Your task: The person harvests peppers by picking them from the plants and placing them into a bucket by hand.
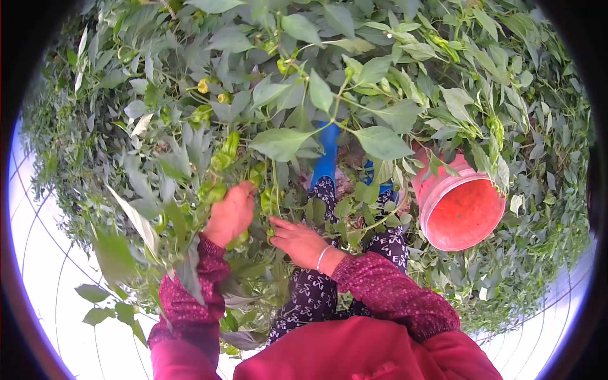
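Several wrinkled green peppers hang among the leaves around my hands. My left hand (232, 214) is closed, with its back toward me and its fingertips close to a green pepper (256, 173); what it holds, if anything, is hidden. Another pale green pepper (216, 192) touches or hangs just beside that hand's knuckles. To the right, my right hand (300, 243) points leftward, thumb and fingers closed around a bit of green pepper (270, 234), mostly covered. Between and above both hands hangs one more green pepper (269, 200).
A pink bucket (432, 190) tilts toward me among the plants on the right, its reddish inside showing. Dense pepper foliage (380, 140) surrounds me, with a branch in front. Blue boots (327, 155) stand below. White sheeting (47, 272) lies at the lower left.
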Action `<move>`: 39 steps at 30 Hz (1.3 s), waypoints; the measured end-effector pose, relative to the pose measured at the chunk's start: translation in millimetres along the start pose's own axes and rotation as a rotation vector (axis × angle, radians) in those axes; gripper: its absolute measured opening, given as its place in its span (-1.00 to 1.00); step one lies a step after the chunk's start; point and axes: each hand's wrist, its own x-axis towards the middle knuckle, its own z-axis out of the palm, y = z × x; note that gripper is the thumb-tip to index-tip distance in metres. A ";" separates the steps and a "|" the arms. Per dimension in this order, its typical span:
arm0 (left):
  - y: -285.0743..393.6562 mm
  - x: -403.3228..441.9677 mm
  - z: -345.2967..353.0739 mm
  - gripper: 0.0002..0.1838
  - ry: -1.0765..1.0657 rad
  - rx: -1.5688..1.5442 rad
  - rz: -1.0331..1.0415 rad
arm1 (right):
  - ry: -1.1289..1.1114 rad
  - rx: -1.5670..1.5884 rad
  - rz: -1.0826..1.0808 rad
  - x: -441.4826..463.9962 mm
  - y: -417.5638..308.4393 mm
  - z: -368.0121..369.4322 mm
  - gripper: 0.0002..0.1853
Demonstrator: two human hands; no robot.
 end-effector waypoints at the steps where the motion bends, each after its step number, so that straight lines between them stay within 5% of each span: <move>1: 5.6 0.2 0.0 -0.82 -0.012 -0.078 0.028 | 0.002 0.019 0.007 -2.0 0.5 2.0 -0.66; 2: 13.6 -1.5 1.6 -0.81 -0.028 -0.160 0.046 | 0.033 0.016 -0.011 -3.2 2.0 9.2 -0.65; 3: 28.7 1.8 5.9 -0.89 0.107 -0.161 0.279 | 0.059 0.011 -0.033 -3.2 5.0 17.2 -0.65; 6: 92.8 15.4 -6.0 -0.81 0.099 -0.196 0.326 | -0.024 0.003 0.003 4.0 4.6 26.3 -0.64; 7: 109.5 26.7 -11.8 -0.82 0.292 -0.140 0.495 | -0.081 0.001 0.037 6.9 4.3 26.2 -0.64; 8: 108.6 43.3 -16.4 -0.83 0.571 0.569 0.648 | -0.057 -0.032 0.014 7.8 5.5 24.5 -0.63; 10: 104.9 84.0 -42.0 -0.83 0.575 0.592 0.626 | -0.014 -0.086 -0.023 4.4 4.6 25.2 -0.60; 11: 107.4 108.7 -69.2 -0.82 0.301 -0.085 0.456 | 0.025 -0.091 -0.032 3.8 8.3 30.9 -0.64; 12: 111.2 134.3 -90.6 -0.80 0.221 0.363 0.200 | 0.016 -0.084 -0.027 3.3 8.9 31.9 -0.64; 16: 18.1 155.0 -89.4 -0.66 -0.298 0.794 -0.071 | -0.028 -0.070 -0.007 4.7 5.8 22.0 -0.63; 20: -76.1 136.4 -58.2 -0.24 -0.593 0.569 -0.404 | 0.010 -0.035 -0.006 3.7 9.8 25.8 -0.63; 23: -82.0 115.2 -48.6 -0.17 -0.678 0.161 -0.535 | 0.090 -0.033 -0.036 -0.7 13.4 29.2 -0.71; 30: -94.4 93.4 -28.3 -0.20 -0.681 -0.049 -0.471 | -0.055 0.004 -0.007 0.8 13.9 10.3 -0.65; 35: -110.5 87.3 -27.5 -0.36 -0.416 -0.249 -0.349 | -0.130 -0.037 0.025 5.9 7.1 -0.1 -0.64; 39: -104.2 56.9 -41.4 -0.50 -0.244 -0.828 -0.269 | -0.097 -0.036 -0.007 14.5 6.2 -6.8 -0.65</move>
